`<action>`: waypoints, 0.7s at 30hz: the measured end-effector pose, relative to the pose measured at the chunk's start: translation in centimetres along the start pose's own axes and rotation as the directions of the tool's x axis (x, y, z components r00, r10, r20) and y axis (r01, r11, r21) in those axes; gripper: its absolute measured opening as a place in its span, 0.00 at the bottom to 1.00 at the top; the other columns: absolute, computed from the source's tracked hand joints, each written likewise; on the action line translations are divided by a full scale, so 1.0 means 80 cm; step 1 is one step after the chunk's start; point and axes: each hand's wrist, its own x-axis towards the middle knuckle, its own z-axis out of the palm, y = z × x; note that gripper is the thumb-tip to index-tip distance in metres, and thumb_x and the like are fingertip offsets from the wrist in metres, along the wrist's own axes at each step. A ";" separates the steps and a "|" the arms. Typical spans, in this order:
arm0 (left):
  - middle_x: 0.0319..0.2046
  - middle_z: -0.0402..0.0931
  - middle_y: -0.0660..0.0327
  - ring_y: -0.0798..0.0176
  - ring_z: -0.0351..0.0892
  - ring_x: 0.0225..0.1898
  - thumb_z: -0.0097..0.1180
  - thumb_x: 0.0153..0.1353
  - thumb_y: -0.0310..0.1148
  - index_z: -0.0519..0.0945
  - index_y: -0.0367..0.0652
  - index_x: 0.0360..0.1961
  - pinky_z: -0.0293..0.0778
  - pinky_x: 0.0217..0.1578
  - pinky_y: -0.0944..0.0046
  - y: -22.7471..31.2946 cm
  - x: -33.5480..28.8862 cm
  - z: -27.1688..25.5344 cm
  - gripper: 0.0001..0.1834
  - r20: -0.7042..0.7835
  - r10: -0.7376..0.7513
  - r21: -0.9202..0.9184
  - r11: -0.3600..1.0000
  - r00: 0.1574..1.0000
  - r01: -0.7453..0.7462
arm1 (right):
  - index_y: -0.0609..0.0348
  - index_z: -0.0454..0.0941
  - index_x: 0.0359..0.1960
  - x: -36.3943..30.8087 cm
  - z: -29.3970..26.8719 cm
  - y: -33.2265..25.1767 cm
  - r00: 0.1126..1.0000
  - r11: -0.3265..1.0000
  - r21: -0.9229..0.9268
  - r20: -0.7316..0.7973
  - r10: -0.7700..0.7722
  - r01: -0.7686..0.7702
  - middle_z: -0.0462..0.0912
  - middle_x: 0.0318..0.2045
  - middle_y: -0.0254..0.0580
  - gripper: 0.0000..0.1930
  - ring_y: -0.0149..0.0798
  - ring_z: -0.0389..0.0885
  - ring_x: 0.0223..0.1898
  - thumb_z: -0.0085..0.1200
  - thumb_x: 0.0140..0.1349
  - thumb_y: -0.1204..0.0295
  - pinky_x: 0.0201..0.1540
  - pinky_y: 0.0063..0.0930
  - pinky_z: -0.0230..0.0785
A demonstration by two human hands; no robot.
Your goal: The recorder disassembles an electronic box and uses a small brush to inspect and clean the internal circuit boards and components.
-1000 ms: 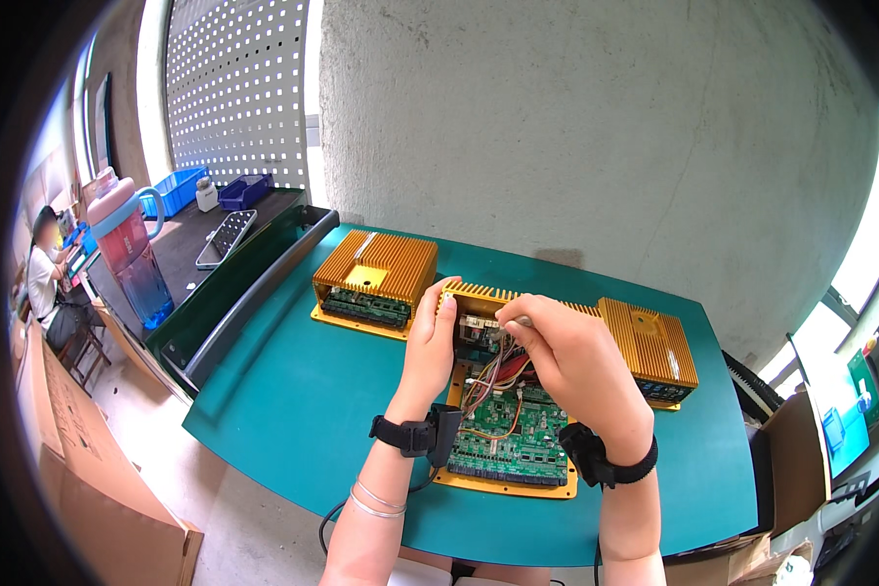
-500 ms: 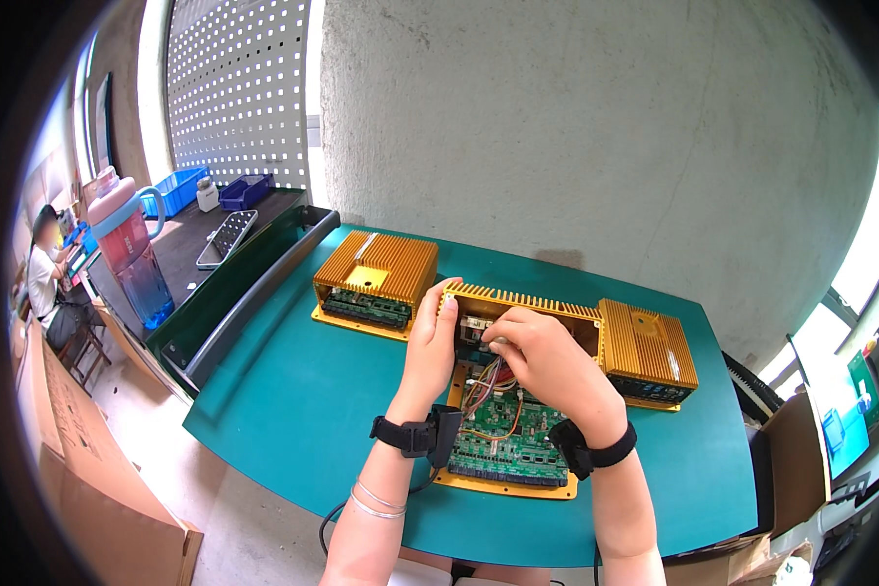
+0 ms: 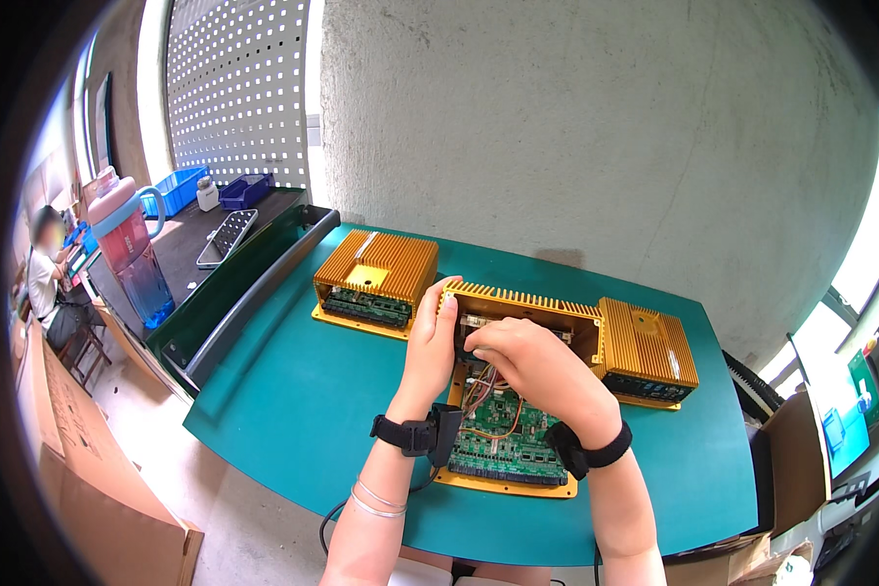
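Note:
A gold finned metal housing (image 3: 586,322) stands on edge with its hollow side toward me. My left hand (image 3: 428,347) is closed around its left end, fingers behind and thumb along the near edge. Reaching into the hollow, my right hand (image 3: 537,366) has thumb and fingertips pinched together near the left inner side; what they pinch is hidden. Thin coloured wires (image 3: 480,393) run from beneath those fingers down to a green circuit board (image 3: 508,449). The board lies on a gold base plate (image 3: 503,486) in front of the housing.
Finned gold units flank the housing, one at the left (image 3: 379,259) and one at the right (image 3: 647,342), on the green table (image 3: 293,410). Left of it, a dark side surface holds a drink bottle (image 3: 127,244), a phone (image 3: 228,239) and blue bins (image 3: 181,188). A person (image 3: 49,264) sits far left.
My right hand has shifted slightly left inside the housing, its fingertips now closer to the left inner wall. My left hand and the housing stay where they were.

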 end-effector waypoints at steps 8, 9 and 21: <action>0.56 0.70 0.54 0.62 0.67 0.58 0.38 0.74 0.37 0.69 0.37 0.59 0.61 0.60 0.63 -0.001 0.001 0.000 0.19 -0.002 -0.002 0.000 1.000 1.000 0.002 | 0.59 0.79 0.31 -0.002 0.002 0.010 0.999 0.977 -0.210 0.004 -0.041 0.041 0.82 0.29 0.40 0.03 0.43 0.79 0.36 0.54 0.58 0.76 0.42 0.36 0.67; 0.56 0.70 0.55 0.62 0.67 0.58 0.38 0.74 0.37 0.69 0.37 0.59 0.61 0.60 0.64 -0.001 0.001 0.000 0.19 -0.002 -0.013 -0.017 1.000 1.000 0.013 | 0.59 0.80 0.30 -0.002 0.000 0.011 0.998 0.974 -0.221 -0.004 -0.055 0.053 0.82 0.29 0.41 0.03 0.43 0.79 0.36 0.54 0.57 0.76 0.43 0.37 0.67; 0.53 0.72 0.58 0.66 0.69 0.55 0.38 0.74 0.37 0.70 0.38 0.59 0.63 0.58 0.67 -0.001 0.000 0.003 0.19 -0.016 0.016 -0.011 1.000 1.000 -0.016 | 0.59 0.79 0.30 -0.006 -0.022 0.003 0.998 0.956 -0.292 -0.069 0.004 -0.024 0.79 0.26 0.43 0.05 0.45 0.77 0.34 0.53 0.62 0.73 0.46 0.37 0.65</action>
